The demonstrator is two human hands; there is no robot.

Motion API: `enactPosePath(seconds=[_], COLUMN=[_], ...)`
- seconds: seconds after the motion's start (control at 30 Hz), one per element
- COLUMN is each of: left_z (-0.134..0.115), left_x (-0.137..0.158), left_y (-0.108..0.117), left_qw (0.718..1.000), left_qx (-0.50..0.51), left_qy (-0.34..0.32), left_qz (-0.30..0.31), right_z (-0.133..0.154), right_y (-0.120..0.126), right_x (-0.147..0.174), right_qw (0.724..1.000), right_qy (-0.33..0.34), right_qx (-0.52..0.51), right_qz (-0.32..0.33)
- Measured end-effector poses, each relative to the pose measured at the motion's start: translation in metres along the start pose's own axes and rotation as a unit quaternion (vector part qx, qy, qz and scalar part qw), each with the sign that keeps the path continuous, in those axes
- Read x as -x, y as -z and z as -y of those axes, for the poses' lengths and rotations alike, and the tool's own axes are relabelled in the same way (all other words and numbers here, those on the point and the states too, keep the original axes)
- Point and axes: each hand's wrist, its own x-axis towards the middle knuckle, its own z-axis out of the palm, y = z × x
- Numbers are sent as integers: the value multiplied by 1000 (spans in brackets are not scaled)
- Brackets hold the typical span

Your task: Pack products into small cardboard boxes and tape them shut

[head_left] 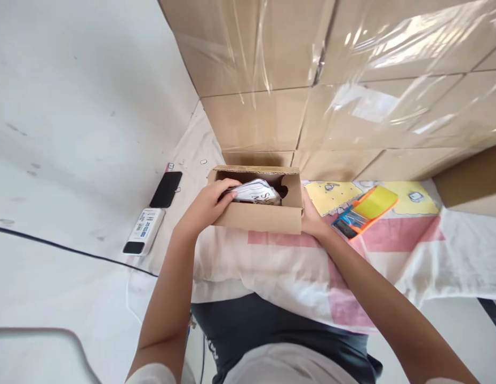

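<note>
A small open cardboard box (258, 217) rests on the cloth-covered surface in front of me. Inside it lies a white packet (254, 189) with dark lettering, slightly raised at its left end. My left hand (206, 208) reaches over the box's left end, thumb and fingers closed on the packet's left end. Against the box's right end, my right hand (312, 214) grips the side; most of its fingers are hidden behind the cardboard.
Large cardboard boxes (256, 120) wrapped in clear film stand behind. At the left lie a black phone (166, 189) and a white device (144, 231) beside the wall. An orange, yellow and blue item (366, 210) lies to the right on the patterned cloth (280, 261).
</note>
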Motion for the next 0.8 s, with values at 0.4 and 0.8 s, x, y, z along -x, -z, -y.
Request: enactPosePath(seconds=[0.4, 0.8], left_z=[-4, 21], left_x=[-26, -25], left_y=[25, 24], left_qw=[994, 998], left_qx=[-64, 60], left_qy=[-45, 12], left_qz=[74, -28], right_z=[7, -2], right_y=[1, 3], right_x=[-3, -8], right_qw=[999, 1000], right_qy=[25, 0], right_qx=[32, 13], right_qz=[-3, 3])
